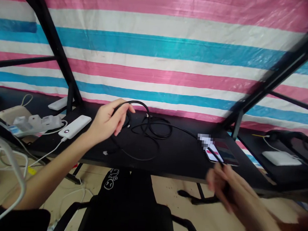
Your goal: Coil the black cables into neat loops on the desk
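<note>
My left hand [108, 120] is over the black desk [177, 160], fingers curled round a loop of a black cable [153, 128] that lies tangled on the desk and runs right toward a phone [215, 153]. My right hand [227, 187] hovers at the desk's front edge just below the phone, blurred by motion; its fingers seem closed on the cable's dark end. The phone lies flat with its screen lit.
A white power bank [75, 126] with a white lead lies left of my left hand. Further left sit white chargers and a power strip [30, 123]. Black frame struts [53, 40] rise at both sides. A black chair [130, 209] stands under the desk. A white device [280, 157] lies far right.
</note>
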Motion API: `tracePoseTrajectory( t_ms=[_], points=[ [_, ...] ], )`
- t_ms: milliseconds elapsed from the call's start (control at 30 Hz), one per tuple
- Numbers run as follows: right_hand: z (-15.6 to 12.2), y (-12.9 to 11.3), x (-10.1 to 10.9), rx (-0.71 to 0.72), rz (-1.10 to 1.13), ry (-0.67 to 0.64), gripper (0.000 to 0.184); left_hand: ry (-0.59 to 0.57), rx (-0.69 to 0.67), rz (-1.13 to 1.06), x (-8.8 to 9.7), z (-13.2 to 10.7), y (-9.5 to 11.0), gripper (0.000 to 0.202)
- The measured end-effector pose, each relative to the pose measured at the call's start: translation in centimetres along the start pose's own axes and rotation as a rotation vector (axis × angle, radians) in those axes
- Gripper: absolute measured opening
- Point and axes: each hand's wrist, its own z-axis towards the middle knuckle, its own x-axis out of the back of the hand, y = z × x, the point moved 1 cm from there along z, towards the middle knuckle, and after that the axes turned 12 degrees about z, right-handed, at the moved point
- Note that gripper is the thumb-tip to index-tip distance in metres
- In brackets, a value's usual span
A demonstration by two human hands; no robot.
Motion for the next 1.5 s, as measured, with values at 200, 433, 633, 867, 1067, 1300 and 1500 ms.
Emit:
tracePoseTrajectory(
  t_ms=[200, 433, 633, 867, 1067, 1300, 1500],
  points=[
    [3.3, -1.4, -9.9, 0.081, 0.070, -0.115, 0.043, -0.062, -0.007, -0.176, -2.6, -2.5, 1.6, 0.026],
    [3.5, -0.9, -11.6, 0.019, 0.075, -0.489, 0.040, 0.117, 0.022, -0.196, -1.3, -2.5, 0.5, 0.026],
    [2.9, -1.4, -12.3, 0.096, 0.081, -0.559, 0.018, 0.258, 0.087, -0.309, -1.8, -2.8, -1.7, 0.024],
    [3.6, -1.3, -11.6, 0.096, 0.236, -0.423, 0.023, 0.000, 0.319, 0.129, -1.6, -3.7, -4.4, 0.029],
    [3.2, -2.5, -12.5, 0.303, -0.098, -0.352, 0.025, 0.214, -0.107, 1.023, -1.3, -5.1, -1.0, 0.076],
    [2.6, -2.4, -14.1, 0.381, -0.188, -0.396, 0.027, -0.300, -0.819, 0.772, -2.9, -5.2, 1.9, 0.031],
    [3.5, -1.6, -13.9, 0.318, -0.138, -0.362, 0.027, -0.219, -0.813, 0.767, -4.1, -4.4, 0.2, 0.032]
  ],
)
